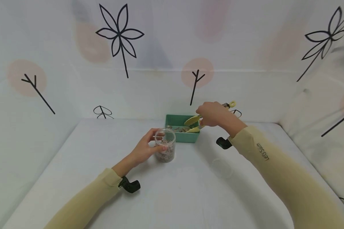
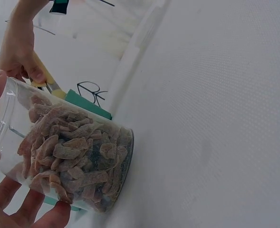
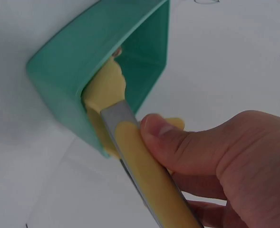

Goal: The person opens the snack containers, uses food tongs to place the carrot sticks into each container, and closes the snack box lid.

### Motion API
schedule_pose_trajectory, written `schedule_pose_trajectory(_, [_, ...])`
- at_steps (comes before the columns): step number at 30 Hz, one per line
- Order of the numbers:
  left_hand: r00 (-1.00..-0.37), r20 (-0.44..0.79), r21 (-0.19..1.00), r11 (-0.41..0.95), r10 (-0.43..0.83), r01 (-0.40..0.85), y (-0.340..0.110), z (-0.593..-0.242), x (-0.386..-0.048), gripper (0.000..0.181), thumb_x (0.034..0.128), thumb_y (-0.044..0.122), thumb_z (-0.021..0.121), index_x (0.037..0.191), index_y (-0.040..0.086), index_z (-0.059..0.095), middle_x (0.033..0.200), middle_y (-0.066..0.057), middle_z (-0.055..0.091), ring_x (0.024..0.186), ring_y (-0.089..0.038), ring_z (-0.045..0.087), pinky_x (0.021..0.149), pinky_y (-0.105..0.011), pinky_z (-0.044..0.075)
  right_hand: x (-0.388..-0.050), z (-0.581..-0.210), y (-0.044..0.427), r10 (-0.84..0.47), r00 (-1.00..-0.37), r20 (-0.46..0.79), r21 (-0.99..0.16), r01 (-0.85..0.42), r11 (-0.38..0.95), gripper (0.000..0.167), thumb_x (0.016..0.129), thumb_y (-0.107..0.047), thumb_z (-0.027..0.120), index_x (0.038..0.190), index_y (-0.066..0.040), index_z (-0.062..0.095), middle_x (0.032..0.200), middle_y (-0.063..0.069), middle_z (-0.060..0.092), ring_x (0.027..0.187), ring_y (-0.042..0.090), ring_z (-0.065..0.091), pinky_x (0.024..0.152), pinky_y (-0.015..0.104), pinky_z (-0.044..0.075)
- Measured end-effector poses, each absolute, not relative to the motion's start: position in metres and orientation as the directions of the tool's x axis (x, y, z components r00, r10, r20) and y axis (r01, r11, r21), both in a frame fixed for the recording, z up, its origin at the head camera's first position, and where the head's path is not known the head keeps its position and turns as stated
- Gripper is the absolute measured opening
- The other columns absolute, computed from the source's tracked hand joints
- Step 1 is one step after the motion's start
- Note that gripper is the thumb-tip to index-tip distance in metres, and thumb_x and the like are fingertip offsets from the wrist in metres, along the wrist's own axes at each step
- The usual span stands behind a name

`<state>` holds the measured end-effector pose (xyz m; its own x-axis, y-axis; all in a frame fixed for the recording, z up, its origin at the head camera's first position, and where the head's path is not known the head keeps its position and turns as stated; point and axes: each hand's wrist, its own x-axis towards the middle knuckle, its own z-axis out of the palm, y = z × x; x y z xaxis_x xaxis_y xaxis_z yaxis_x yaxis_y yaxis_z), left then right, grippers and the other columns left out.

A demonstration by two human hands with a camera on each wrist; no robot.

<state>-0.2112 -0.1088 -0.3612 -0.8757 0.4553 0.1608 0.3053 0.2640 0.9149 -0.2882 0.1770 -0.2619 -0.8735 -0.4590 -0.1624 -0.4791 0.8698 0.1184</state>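
Observation:
My left hand point(image 1: 143, 150) grips an upright clear plastic jar point(image 1: 166, 153) around its upper part, thumb on the near side. Brownish dried strips point(image 2: 75, 152) fill much of the jar, and its mouth is uncovered. Behind it stands a green rectangular box point(image 1: 183, 137) with some similar small pieces point(image 1: 179, 128) inside. My right hand point(image 1: 213, 114) holds yellow-and-metal tongs point(image 3: 147, 173) by the handles. In the head view the two yellow tips are spread at the box's right end; the right wrist view shows a tip reaching inside. Whether they hold a piece is hidden.
A faint transparent round lid point(image 1: 222, 168) lies on the white tabletop point(image 1: 175, 197), right of the jar. A patterned white backdrop point(image 1: 157, 92) rises just behind the box. Dark wrist-worn devices point(image 1: 131, 185) protrude from both cuffs.

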Motion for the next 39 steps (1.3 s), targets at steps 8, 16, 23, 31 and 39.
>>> schedule_pose_trajectory(8, [-0.866, 0.181, 0.916, 0.239, 0.467, 0.321, -0.111, -0.385, -0.229, 0.066, 0.0906, 0.007, 0.073, 0.147, 0.002, 0.038, 0.144, -0.025, 0.046, 0.13, -0.046, 0.043, 0.098, -0.061, 0.04, -0.291, -0.285, 0.17, -0.458, -0.879, -0.134, 0.09, -0.471, 0.877, 0.017, 0.091, -0.013, 0.071, 0.105, -0.003, 0.072, 0.091, 0.007, 0.065, 0.085, 0.023, 0.059, 0.071, 0.04, 0.053])
schedule_pose_trajectory(16, [-0.861, 0.206, 0.916, 0.217, 0.465, 0.336, -0.111, -0.4, -0.238, 0.065, 0.0894, 0.013, 0.076, 0.145, 0.014, 0.043, 0.143, -0.015, 0.05, 0.129, -0.038, 0.046, 0.099, -0.059, 0.041, -0.294, -0.317, 0.173, -0.449, -0.893, -0.047, -0.059, -0.446, 0.893, 0.016, 0.097, -0.016, 0.066, 0.108, -0.006, 0.072, 0.087, 0.004, 0.063, 0.083, 0.023, 0.055, 0.067, 0.037, 0.048])
schedule_pose_trajectory(23, [-0.864, 0.217, 0.908, 0.23, 0.454, 0.349, -0.113, -0.399, -0.236, 0.062, 0.0891, 0.017, 0.077, 0.143, 0.017, 0.045, 0.141, -0.012, 0.052, 0.127, -0.036, 0.048, 0.099, -0.058, 0.042, -0.295, -0.331, 0.178, -0.445, -0.894, 0.051, -0.168, -0.447, 0.879, 0.019, 0.097, -0.016, 0.065, 0.114, -0.009, 0.073, 0.093, 0.004, 0.066, 0.088, 0.023, 0.055, 0.066, 0.037, 0.047])
schedule_pose_trajectory(31, [-0.87, 0.204, 0.913, 0.233, 0.448, 0.334, -0.114, -0.397, -0.236, 0.064, 0.09, 0.014, 0.076, 0.145, 0.015, 0.043, 0.143, -0.015, 0.051, 0.129, -0.038, 0.046, 0.099, -0.06, 0.041, -0.299, -0.331, 0.183, -0.434, -0.895, 0.102, -0.212, -0.446, 0.87, 0.029, 0.097, -0.016, 0.066, 0.123, -0.006, 0.07, 0.1, 0.007, 0.072, 0.089, 0.023, 0.058, 0.068, 0.037, 0.05])
schedule_pose_trajectory(39, [-0.87, 0.182, 0.918, 0.239, 0.458, 0.317, -0.111, -0.388, -0.231, 0.065, 0.0904, 0.008, 0.073, 0.146, 0.005, 0.039, 0.144, -0.024, 0.046, 0.131, -0.045, 0.043, 0.099, -0.061, 0.04, -0.293, -0.32, 0.198, -0.43, -0.889, 0.153, -0.23, -0.456, 0.86, 0.032, 0.095, -0.018, 0.069, 0.124, -0.006, 0.07, 0.101, 0.011, 0.073, 0.089, 0.026, 0.062, 0.069, 0.041, 0.052])
